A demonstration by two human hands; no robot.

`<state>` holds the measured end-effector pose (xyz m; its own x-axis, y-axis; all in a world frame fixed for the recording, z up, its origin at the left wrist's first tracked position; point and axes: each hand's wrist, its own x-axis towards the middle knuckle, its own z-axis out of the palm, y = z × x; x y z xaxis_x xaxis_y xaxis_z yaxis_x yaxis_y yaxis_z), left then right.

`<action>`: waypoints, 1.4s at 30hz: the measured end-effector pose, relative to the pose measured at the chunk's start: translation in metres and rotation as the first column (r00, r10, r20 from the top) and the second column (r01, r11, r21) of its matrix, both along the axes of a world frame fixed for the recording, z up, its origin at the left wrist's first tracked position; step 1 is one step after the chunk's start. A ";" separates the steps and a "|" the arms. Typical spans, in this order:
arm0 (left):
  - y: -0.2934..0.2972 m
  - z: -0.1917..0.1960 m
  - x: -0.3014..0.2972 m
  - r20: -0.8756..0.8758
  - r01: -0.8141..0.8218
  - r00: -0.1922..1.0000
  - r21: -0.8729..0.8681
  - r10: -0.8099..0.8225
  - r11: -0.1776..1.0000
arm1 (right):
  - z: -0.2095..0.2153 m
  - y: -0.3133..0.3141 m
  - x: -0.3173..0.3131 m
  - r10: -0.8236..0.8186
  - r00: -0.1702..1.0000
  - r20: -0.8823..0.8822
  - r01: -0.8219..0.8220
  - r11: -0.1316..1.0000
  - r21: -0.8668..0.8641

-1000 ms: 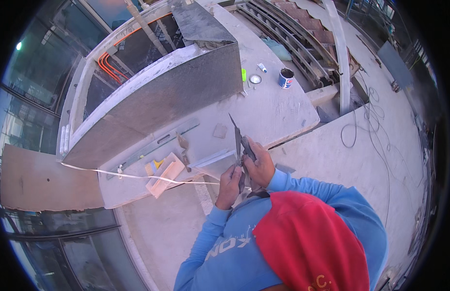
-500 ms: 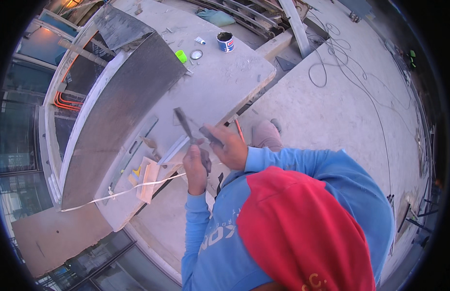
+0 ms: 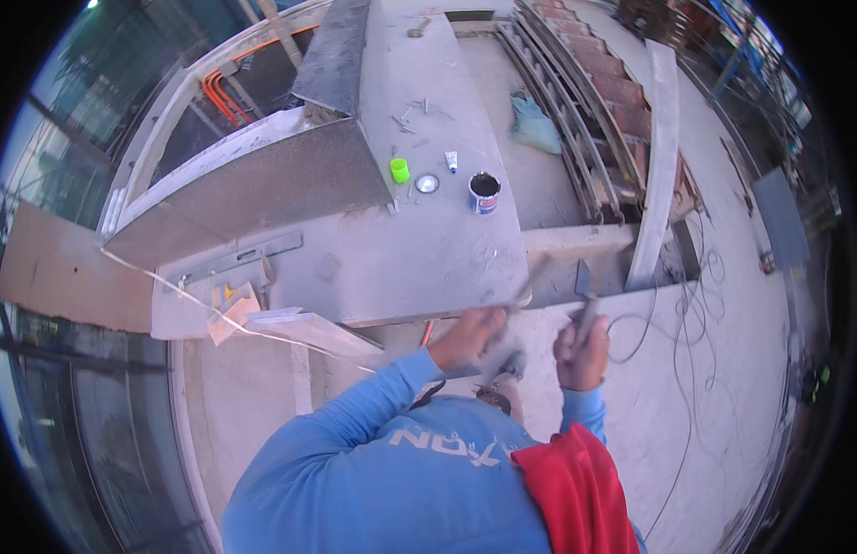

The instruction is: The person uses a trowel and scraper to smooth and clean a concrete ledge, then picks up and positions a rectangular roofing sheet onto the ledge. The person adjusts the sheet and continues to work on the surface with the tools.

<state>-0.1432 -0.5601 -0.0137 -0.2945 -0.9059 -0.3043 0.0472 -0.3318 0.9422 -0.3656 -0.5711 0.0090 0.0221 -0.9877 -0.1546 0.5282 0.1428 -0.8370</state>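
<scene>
While a person in a blue long-sleeved top is leaning beside the front edge of a pale grey, stone-like tabletop (image 3: 401,277), two hand tools are being held near its right front corner. The left grip (image 3: 470,337) is clenching around a slender grey tool (image 3: 530,287), whose outline is blurring and whose tip cannot be made out. The right grip (image 3: 581,353), well apart from the left, is grasping a narrow dark-handled tool (image 3: 587,316) upright; a dark triangular shape is showing just beyond its upper end, though whether the two are joined cannot be told. On the tabletop, an open cylindrical tin with dark contents and a blue-and-white wall (image 3: 484,197) is standing near the right edge. To its left, a small white-and-blue tube (image 3: 452,162), a round silvery lid (image 3: 428,184) and a bright green cup (image 3: 400,171) are lying near one another.
</scene>
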 end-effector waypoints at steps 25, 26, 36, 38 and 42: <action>-0.058 0.040 -0.064 -0.109 -0.080 0.992 -0.177 0.061 0.981 | 0.053 -0.053 -0.012 0.376 0.925 0.048 -0.379 0.922 0.075; -0.057 0.039 -0.055 -0.242 -0.161 0.963 -0.167 0.118 0.973 | 0.055 -0.050 -0.003 0.411 0.912 -0.017 -0.410 0.911 0.046; -0.031 0.031 0.029 -0.186 -0.256 0.960 -0.291 0.208 0.922 | 0.066 -0.025 0.081 0.244 0.966 -0.087 -0.222 0.953 0.206; -0.020 0.036 0.033 -0.102 -0.112 0.992 -0.402 0.077 0.908 | 0.065 -0.023 0.084 0.145 0.986 0.077 -0.155 0.977 0.144; -0.002 0.050 0.038 -0.094 -0.181 0.983 -0.364 0.157 0.914 | 0.064 -0.023 0.080 0.365 0.929 0.066 -0.371 0.911 0.182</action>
